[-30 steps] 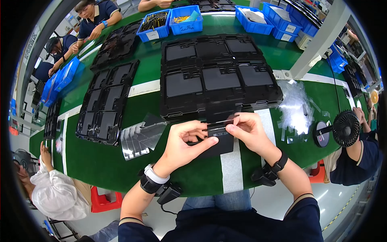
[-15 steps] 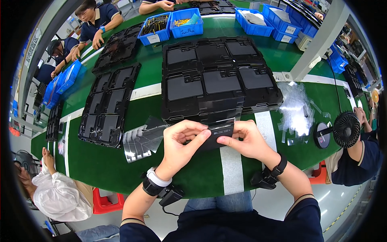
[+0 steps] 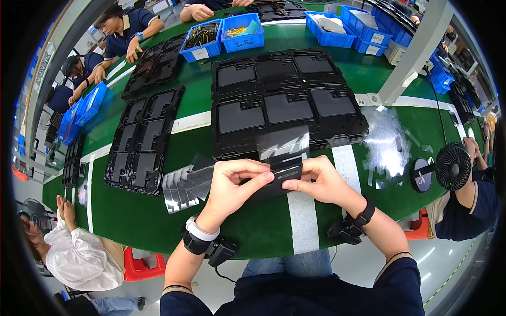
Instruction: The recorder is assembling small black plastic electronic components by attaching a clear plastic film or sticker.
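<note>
A flat black panel [image 3: 286, 173] with faint print is held up between my two hands, in front of the large tray. My left hand [image 3: 237, 183] pinches its left side between thumb and fingers. At its right side, my right hand [image 3: 319, 180] grips with the thumb in front and the fingers behind. A clear, shiny film [image 3: 285, 143] stands up from the panel's top edge, overlapping the tray's near side. Just left of my left hand lie clear film sheets [image 3: 182, 188] with cut strips. The panel's back is hidden.
Beyond my hands is a black compartment tray [image 3: 345, 124] holding flat dark pieces; another tray [image 3: 138, 113] lies left. Blue bins [image 3: 243, 39] stand at the back. At right are scattered film scraps [image 3: 389, 142], a small black fan [image 3: 453, 167] and a metal post [image 3: 416, 58]. Several people sit around.
The clear film above the panel now catches the light and shows brighter. Both hands keep their grip, with the panel tilted slightly and shifted a little left.
</note>
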`<state>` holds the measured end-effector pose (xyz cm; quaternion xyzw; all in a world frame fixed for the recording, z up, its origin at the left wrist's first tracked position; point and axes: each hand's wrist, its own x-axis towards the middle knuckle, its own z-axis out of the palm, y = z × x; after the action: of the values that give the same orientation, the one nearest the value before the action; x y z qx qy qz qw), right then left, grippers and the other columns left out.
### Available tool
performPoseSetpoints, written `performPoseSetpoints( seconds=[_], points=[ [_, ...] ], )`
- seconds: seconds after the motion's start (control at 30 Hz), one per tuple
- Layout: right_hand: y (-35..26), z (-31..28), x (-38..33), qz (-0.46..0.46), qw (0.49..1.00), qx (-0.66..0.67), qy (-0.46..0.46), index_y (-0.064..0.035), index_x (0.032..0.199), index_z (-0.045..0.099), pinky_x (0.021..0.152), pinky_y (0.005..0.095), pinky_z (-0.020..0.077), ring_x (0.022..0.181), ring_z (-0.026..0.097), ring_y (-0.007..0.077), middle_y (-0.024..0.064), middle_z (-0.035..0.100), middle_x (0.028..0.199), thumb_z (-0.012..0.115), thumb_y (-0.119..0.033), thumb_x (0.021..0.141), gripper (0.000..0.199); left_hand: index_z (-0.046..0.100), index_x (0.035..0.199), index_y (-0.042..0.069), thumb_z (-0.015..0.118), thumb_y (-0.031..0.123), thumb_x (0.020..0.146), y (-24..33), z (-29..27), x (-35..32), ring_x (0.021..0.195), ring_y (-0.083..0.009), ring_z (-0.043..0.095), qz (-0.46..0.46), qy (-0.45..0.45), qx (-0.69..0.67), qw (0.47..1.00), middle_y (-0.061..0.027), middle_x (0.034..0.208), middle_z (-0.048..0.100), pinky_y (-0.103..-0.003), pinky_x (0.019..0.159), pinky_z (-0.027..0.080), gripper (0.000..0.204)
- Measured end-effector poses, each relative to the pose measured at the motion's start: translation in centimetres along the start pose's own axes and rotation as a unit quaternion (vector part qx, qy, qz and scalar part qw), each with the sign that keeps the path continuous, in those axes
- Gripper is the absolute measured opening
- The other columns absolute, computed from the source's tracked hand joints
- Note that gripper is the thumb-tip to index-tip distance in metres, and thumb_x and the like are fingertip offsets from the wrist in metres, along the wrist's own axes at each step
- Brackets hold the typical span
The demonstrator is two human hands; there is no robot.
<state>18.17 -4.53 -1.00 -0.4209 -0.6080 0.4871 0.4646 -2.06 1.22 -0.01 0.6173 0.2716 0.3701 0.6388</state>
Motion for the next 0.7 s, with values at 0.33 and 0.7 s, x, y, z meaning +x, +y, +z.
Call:
performPoseSetpoints(
  seconds=[0.33,0.7],
  points=[
    [0.5,0.9,-0.1,0.024,0.999,0.043,0.015,0.0010,0.098,0.066,0.067,0.0245,0.0528,0.079,0.061,0.0079,0.0080,0.068,0.088,0.068,-0.008,0.080,0.020,0.057,0.084,-0.001,0.061,0.000,0.082,-0.4,1.2,-0.3,0.076,-0.0088,0.060,0.047,0.036,0.074,0.995,-0.0045,0.082,0.061,-0.023,0.070,0.048,0.005],
    [0.1,-0.1,0.0,-0.035,0.975,0.120,0.184,-0.0061,0.090,0.048,0.052,0.0177,0.0348,0.058,0.043,0.0029,-0.0029,0.049,0.070,0.052,-0.011,0.091,0.006,0.062,0.090,-0.001,0.064,0.006,0.082,-0.2,0.9,0.0,0.074,-0.0075,0.059,0.076,0.093,0.113,0.986,-0.0025,0.082,0.064,-0.022,0.068,0.047,0.011]
  ],
)
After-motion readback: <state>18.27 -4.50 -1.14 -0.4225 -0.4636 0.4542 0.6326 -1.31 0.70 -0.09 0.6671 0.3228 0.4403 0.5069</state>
